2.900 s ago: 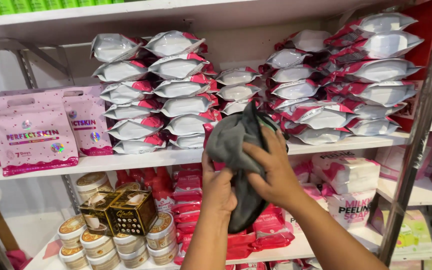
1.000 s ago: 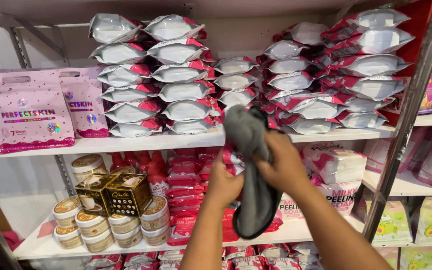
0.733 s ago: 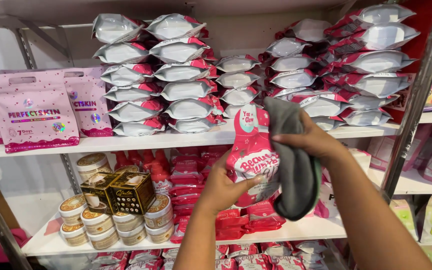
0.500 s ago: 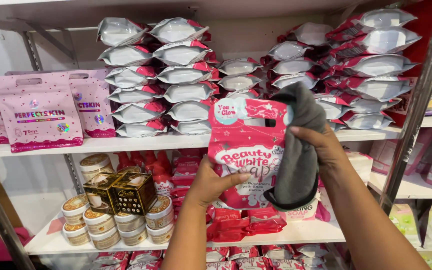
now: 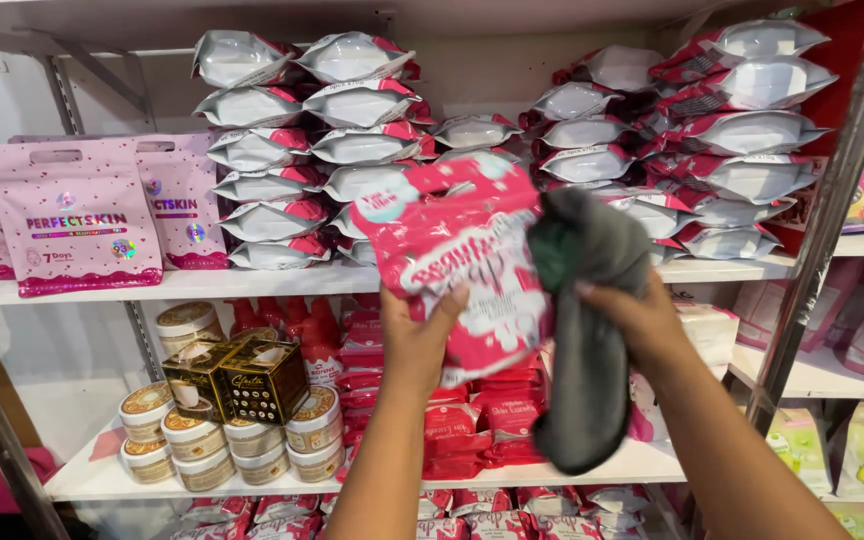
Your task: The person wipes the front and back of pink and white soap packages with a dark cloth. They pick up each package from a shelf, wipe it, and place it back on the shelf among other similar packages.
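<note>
Here the left hand [image 5: 422,335] grips a pink pouch [image 5: 462,265] by its lower edge, held upright, long axis vertical, printed face toward the camera. The right hand [image 5: 632,320] is closed on a grey cloth [image 5: 587,330] against the pouch's right side. Wiping goes best with firm support underneath. Behind are the shelf [image 5: 252,283] and stacked white packets [image 5: 272,150].

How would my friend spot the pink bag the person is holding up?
Look at the middle of the white shelves, in front of the stacked silver-and-pink packets. The left hand lifts a pink pouch beside a grey cloth in the right hand. It alone is raised, bright pink with white blobs.
</note>
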